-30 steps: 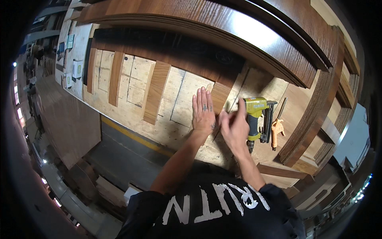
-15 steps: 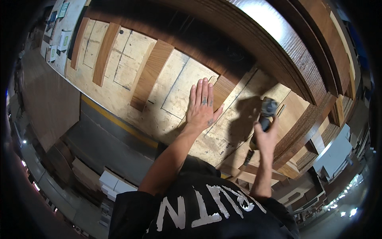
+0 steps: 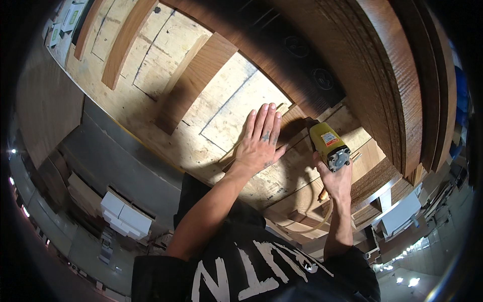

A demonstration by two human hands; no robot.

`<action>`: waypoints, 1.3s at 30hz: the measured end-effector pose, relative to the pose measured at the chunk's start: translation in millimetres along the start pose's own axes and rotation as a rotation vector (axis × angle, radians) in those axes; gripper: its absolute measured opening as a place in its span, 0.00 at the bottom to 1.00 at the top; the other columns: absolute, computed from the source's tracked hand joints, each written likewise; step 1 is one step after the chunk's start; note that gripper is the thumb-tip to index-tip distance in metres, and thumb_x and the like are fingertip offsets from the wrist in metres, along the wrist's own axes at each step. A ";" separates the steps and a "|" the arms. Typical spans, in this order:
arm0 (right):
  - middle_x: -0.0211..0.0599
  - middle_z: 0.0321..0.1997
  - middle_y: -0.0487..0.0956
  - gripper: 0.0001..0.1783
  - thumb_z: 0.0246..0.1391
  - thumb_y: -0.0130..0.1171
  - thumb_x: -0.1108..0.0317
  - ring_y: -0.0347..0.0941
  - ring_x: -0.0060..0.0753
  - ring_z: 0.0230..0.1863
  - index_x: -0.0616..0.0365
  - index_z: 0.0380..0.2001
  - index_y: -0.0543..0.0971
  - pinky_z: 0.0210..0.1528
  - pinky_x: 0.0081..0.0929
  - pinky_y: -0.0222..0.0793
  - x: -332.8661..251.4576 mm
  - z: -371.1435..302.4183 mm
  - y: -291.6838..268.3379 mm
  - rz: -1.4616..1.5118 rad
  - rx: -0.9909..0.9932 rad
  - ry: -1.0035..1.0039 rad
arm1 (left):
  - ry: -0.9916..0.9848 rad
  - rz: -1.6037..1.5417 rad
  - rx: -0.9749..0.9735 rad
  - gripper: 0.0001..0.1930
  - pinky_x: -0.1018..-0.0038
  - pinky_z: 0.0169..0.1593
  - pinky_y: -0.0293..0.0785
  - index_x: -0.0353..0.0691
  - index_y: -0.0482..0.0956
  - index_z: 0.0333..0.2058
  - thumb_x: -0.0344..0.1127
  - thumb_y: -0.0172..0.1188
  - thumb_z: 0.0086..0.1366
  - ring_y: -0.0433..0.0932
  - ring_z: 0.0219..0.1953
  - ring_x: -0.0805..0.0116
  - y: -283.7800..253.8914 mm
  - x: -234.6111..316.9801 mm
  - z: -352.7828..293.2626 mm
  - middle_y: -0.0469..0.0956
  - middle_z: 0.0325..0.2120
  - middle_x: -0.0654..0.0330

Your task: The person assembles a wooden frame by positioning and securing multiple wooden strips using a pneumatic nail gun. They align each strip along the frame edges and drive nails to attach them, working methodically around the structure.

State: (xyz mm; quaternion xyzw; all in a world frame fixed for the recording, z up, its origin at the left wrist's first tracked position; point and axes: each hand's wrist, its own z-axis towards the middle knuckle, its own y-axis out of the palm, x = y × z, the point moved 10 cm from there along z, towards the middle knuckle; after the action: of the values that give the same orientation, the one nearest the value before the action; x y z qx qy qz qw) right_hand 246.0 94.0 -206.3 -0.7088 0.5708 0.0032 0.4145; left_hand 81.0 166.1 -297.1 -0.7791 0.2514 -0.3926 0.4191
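Observation:
My left hand (image 3: pixel 257 143) lies flat with fingers stretched out, pressing on a short wooden slat (image 3: pixel 293 123) that butts against a long dark brown board (image 3: pixel 282 60). Most of that slat is hidden by the hand and shadow. In my right hand (image 3: pixel 336 178) is a yellow nail gun (image 3: pixel 326 137) with a grey end cap, and a pale hose (image 3: pixel 326 220) trails below it. The tool's dark nose is at the slat, close to the dark board; whether it touches cannot be made out. Another brown slat (image 3: pixel 201 78) lies left of my left hand.
The pale worktop (image 3: pixel 236 95) carries drawn dark lines and more slats (image 3: pixel 128 43) toward the left. Stacked brown boards (image 3: pixel 372 75) rise at the right. White boxes (image 3: pixel 126 214) stand on the floor at lower left.
My right hand has brought the nail gun left and turned it, so its nose now reaches the slat by the dark board. My left hand stays flat on the slat.

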 end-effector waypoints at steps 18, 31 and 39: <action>0.51 0.27 0.85 0.10 0.47 0.69 0.71 0.85 0.47 0.29 0.67 0.32 0.84 0.35 0.36 0.80 -0.5 -2.3 4.1 -0.057 0.107 -0.077 | 0.010 -0.004 0.025 0.58 0.46 0.78 0.26 0.24 0.42 0.73 0.63 0.62 0.63 0.31 0.79 0.40 -3.3 0.0 1.3 0.35 0.76 0.34; 0.48 0.39 0.87 0.14 0.50 0.70 0.73 0.85 0.45 0.40 0.63 0.41 0.85 0.45 0.38 0.81 -5.4 0.8 2.1 -0.133 -0.001 -0.010 | -0.009 -0.009 -0.008 0.56 0.47 0.78 0.25 0.25 0.41 0.74 0.62 0.58 0.66 0.31 0.79 0.42 -5.8 -0.1 4.0 0.34 0.76 0.36; 0.53 0.29 0.85 0.13 0.47 0.71 0.69 0.85 0.50 0.32 0.68 0.34 0.85 0.39 0.39 0.81 -19.4 13.8 2.1 -0.149 0.034 -0.103 | -0.008 0.021 -0.037 0.57 0.48 0.78 0.24 0.25 0.40 0.74 0.61 0.60 0.63 0.30 0.79 0.41 -4.4 0.4 2.7 0.33 0.76 0.35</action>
State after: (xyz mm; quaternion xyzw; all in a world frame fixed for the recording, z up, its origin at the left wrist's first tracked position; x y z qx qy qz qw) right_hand 244.0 117.8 -207.3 -0.7411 0.4944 -0.0007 0.4543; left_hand 83.8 169.3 -294.1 -0.7858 0.2651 -0.3801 0.4096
